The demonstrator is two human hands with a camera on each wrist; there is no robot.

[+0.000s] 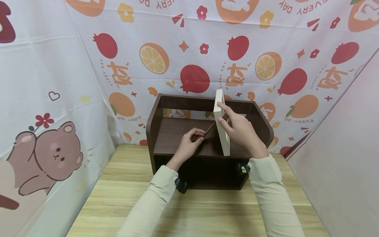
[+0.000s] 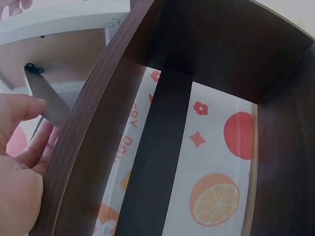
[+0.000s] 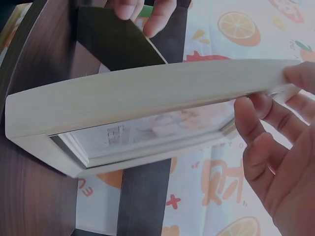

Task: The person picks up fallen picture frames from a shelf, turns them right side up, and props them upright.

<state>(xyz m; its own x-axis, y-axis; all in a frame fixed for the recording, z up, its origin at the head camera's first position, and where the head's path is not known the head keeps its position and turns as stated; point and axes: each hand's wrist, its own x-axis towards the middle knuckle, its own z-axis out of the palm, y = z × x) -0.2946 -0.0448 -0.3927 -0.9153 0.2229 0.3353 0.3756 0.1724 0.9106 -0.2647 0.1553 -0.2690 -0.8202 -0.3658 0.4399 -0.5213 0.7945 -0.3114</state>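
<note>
A white picture frame (image 1: 222,131) stands on edge on the upper board of a dark brown shelf unit (image 1: 177,126). My right hand (image 1: 241,130) grips its upper part; in the right wrist view the fingers of that hand (image 3: 285,162) curl at the frame's border (image 3: 133,96), and the glazed front shows a faint picture. Behind the frame a flat dark support leg (image 3: 118,42) sticks out from its back. My left hand (image 1: 189,143) pinches this leg between thumb and fingers. In the left wrist view a small dark hinge (image 2: 33,68) shows where the leg meets the back.
The unit's raised side panels (image 1: 153,125) and back rail (image 1: 189,102) surround the upper board. Below it lies a dark open compartment (image 1: 207,172). The unit stands on a wood-grain table (image 1: 124,184), against a fruit-printed cloth (image 1: 177,29).
</note>
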